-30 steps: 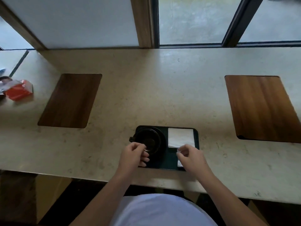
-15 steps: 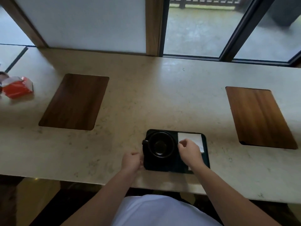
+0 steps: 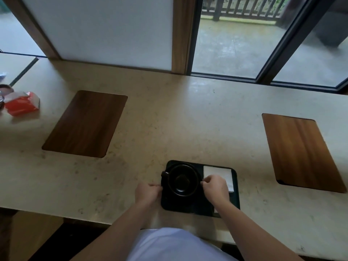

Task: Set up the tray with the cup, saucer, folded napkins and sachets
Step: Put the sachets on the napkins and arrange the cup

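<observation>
the black cup (image 3: 181,180) sits on its saucer (image 3: 195,182) in the left half of the dark tray (image 3: 190,206), near the counter's front edge, handle turned left. the left hand (image 3: 148,192) curls at the saucer's left rim and the right hand (image 3: 215,187) pinches its right rim, likely to centre it. the folded napkin (image 3: 219,173) lies at the far right, partly under the right hand. sachets are mostly hidden beneath the right wrist.
</observation>
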